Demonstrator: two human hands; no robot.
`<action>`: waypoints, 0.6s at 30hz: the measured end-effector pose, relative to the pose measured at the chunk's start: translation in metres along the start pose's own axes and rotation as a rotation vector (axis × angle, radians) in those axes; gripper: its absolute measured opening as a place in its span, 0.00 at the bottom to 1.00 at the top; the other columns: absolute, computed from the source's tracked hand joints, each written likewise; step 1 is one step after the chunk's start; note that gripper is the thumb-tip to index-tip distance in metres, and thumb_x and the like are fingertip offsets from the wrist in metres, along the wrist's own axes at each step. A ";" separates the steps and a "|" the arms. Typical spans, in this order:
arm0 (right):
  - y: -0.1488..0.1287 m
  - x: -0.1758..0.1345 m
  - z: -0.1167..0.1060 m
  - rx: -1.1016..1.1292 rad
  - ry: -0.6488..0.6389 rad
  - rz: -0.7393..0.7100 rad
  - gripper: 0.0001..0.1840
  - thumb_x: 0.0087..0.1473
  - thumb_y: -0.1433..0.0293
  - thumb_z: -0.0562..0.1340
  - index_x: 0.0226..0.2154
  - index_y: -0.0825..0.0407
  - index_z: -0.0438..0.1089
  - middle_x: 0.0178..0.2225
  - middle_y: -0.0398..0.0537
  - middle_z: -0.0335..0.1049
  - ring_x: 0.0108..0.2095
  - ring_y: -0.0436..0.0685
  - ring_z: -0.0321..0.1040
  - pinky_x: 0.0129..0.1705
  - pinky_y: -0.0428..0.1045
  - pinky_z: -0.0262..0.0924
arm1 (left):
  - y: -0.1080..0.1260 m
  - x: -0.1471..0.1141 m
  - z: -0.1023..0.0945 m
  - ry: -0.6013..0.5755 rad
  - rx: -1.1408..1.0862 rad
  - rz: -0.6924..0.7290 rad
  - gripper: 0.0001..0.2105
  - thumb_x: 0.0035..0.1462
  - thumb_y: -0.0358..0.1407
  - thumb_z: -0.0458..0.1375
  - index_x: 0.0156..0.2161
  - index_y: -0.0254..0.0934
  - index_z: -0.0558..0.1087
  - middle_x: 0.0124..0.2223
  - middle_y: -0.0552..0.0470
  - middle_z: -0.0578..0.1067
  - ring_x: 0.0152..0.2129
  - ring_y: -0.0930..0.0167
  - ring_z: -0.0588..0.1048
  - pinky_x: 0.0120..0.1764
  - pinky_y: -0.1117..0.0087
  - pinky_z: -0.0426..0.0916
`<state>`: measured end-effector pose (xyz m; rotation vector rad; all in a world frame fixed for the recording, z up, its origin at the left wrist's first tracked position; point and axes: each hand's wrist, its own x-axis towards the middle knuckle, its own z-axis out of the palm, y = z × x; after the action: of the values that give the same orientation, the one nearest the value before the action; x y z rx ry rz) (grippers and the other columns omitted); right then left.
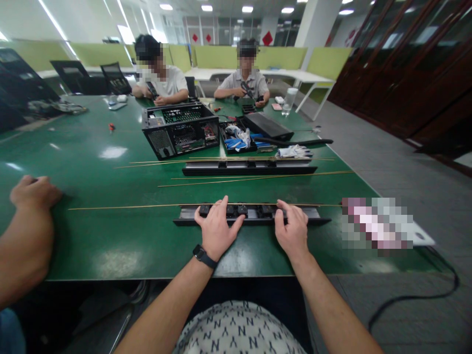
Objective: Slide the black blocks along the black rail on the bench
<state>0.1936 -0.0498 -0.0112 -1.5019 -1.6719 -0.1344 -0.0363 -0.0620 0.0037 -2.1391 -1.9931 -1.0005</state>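
A long black and silver rail [251, 215] with several black blocks [242, 210] along it lies on the table in front of me. A thin brass-coloured rod [125, 207] runs lengthwise over the rail's far side and sticks out well past its left end. My left hand [217, 223], with a dark watch on the wrist, rests over the left part of the rail, fingers spread. Over the right part is my right hand [293, 226], its thumb and index finger apart, the index fingertip at the rod. Some of the blocks are partly hidden by my hands.
Beyond lies a second rail [250, 170] with more thin rods around it. Farther back stand an open black computer case [184, 130], a tray with gloves [238, 137] and a bottle [289, 102]. Two people sit opposite; another person's arm [27, 241] rests at left.
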 end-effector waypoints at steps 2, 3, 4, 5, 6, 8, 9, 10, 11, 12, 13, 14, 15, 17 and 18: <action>0.000 0.000 -0.001 0.005 0.006 0.018 0.19 0.68 0.61 0.54 0.51 0.50 0.74 0.47 0.53 0.79 0.51 0.62 0.72 0.57 0.58 0.58 | 0.000 0.000 0.000 -0.001 0.003 -0.002 0.33 0.65 0.53 0.58 0.69 0.38 0.64 0.60 0.37 0.78 0.57 0.52 0.75 0.67 0.38 0.44; 0.000 0.000 -0.001 0.007 0.013 0.025 0.19 0.68 0.61 0.53 0.51 0.51 0.74 0.47 0.54 0.80 0.51 0.62 0.72 0.57 0.59 0.58 | 0.000 0.000 0.000 -0.001 0.003 -0.003 0.33 0.65 0.53 0.58 0.69 0.38 0.64 0.60 0.37 0.78 0.57 0.52 0.75 0.67 0.38 0.44; 0.000 0.001 -0.002 0.009 0.023 0.032 0.19 0.68 0.62 0.53 0.51 0.51 0.75 0.47 0.54 0.80 0.51 0.62 0.72 0.57 0.59 0.58 | 0.000 0.000 0.001 0.000 0.003 -0.003 0.34 0.65 0.53 0.58 0.69 0.38 0.64 0.60 0.36 0.78 0.57 0.52 0.75 0.67 0.38 0.44; 0.000 0.001 -0.002 0.009 0.030 0.040 0.19 0.68 0.62 0.53 0.50 0.51 0.75 0.47 0.54 0.80 0.51 0.62 0.72 0.57 0.59 0.58 | -0.001 0.000 0.001 0.000 0.003 -0.002 0.34 0.65 0.53 0.58 0.69 0.38 0.64 0.60 0.36 0.78 0.57 0.52 0.75 0.67 0.38 0.44; 0.000 0.001 -0.003 0.008 0.036 0.049 0.19 0.68 0.62 0.53 0.50 0.51 0.75 0.47 0.54 0.80 0.51 0.62 0.72 0.57 0.59 0.59 | -0.001 -0.001 0.001 0.001 0.004 -0.001 0.34 0.65 0.54 0.58 0.69 0.38 0.63 0.61 0.36 0.78 0.57 0.52 0.75 0.67 0.38 0.44; 0.000 0.002 -0.003 0.003 0.041 0.066 0.19 0.68 0.62 0.53 0.50 0.51 0.75 0.47 0.55 0.80 0.51 0.62 0.71 0.57 0.59 0.59 | -0.001 -0.001 0.002 0.005 0.003 0.002 0.34 0.65 0.53 0.58 0.69 0.37 0.64 0.61 0.36 0.77 0.58 0.52 0.75 0.67 0.38 0.43; 0.001 0.002 -0.003 0.001 0.043 0.072 0.19 0.68 0.62 0.53 0.50 0.51 0.75 0.47 0.55 0.80 0.51 0.63 0.71 0.58 0.59 0.58 | -0.001 -0.001 0.002 0.007 0.002 0.004 0.33 0.65 0.53 0.58 0.69 0.37 0.63 0.61 0.36 0.77 0.58 0.52 0.75 0.67 0.38 0.43; 0.002 0.002 -0.003 -0.001 0.045 0.076 0.19 0.68 0.62 0.53 0.49 0.51 0.75 0.47 0.55 0.80 0.51 0.63 0.71 0.58 0.59 0.58 | -0.002 -0.002 0.003 0.009 0.001 0.005 0.33 0.65 0.53 0.58 0.69 0.37 0.63 0.61 0.36 0.77 0.58 0.52 0.75 0.67 0.38 0.43; 0.003 0.002 -0.003 -0.004 0.051 0.079 0.19 0.68 0.62 0.53 0.49 0.51 0.75 0.47 0.55 0.80 0.51 0.63 0.71 0.58 0.59 0.58 | -0.002 -0.002 0.003 0.010 0.000 0.005 0.33 0.65 0.53 0.58 0.69 0.37 0.64 0.61 0.36 0.77 0.58 0.52 0.75 0.67 0.38 0.44; 0.004 0.001 -0.003 -0.008 0.059 0.081 0.19 0.68 0.62 0.53 0.49 0.51 0.75 0.47 0.55 0.80 0.51 0.63 0.71 0.58 0.59 0.58 | -0.002 -0.002 0.003 0.012 0.001 0.004 0.33 0.65 0.53 0.58 0.69 0.38 0.64 0.61 0.36 0.77 0.58 0.52 0.75 0.67 0.38 0.44; 0.006 0.001 -0.002 -0.012 0.067 0.083 0.19 0.68 0.62 0.53 0.49 0.52 0.76 0.47 0.55 0.80 0.51 0.63 0.71 0.58 0.59 0.58 | -0.002 -0.002 0.003 0.012 0.003 0.003 0.33 0.65 0.54 0.58 0.68 0.38 0.64 0.61 0.36 0.77 0.57 0.52 0.75 0.66 0.38 0.45; 0.007 0.001 -0.002 -0.017 0.077 0.085 0.19 0.68 0.62 0.53 0.49 0.52 0.76 0.47 0.54 0.80 0.51 0.63 0.71 0.58 0.59 0.58 | -0.002 -0.002 0.003 0.012 0.005 0.000 0.33 0.65 0.54 0.58 0.68 0.38 0.64 0.61 0.36 0.77 0.57 0.52 0.75 0.66 0.39 0.45; 0.008 0.001 -0.002 -0.022 0.084 0.088 0.19 0.68 0.62 0.53 0.49 0.52 0.76 0.47 0.54 0.80 0.51 0.63 0.71 0.58 0.59 0.58 | -0.002 -0.002 0.004 0.013 0.007 -0.003 0.33 0.65 0.54 0.58 0.68 0.38 0.64 0.61 0.36 0.77 0.57 0.52 0.75 0.66 0.39 0.45; 0.009 0.001 -0.002 -0.028 0.095 0.098 0.19 0.68 0.62 0.54 0.49 0.52 0.76 0.47 0.54 0.80 0.51 0.63 0.71 0.58 0.59 0.58 | -0.002 -0.002 0.004 0.013 0.008 -0.003 0.33 0.65 0.54 0.57 0.68 0.38 0.64 0.61 0.36 0.77 0.58 0.52 0.75 0.66 0.39 0.45; 0.009 0.001 -0.002 -0.028 0.097 0.104 0.19 0.68 0.62 0.54 0.49 0.52 0.76 0.47 0.54 0.80 0.51 0.63 0.71 0.58 0.60 0.58 | -0.002 -0.002 0.003 0.012 0.007 -0.002 0.33 0.65 0.54 0.57 0.68 0.38 0.64 0.61 0.36 0.77 0.58 0.52 0.75 0.66 0.39 0.45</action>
<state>0.2022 -0.0475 -0.0133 -1.5746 -1.5179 -0.1731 -0.0368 -0.0618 -0.0007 -2.1229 -1.9902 -1.0026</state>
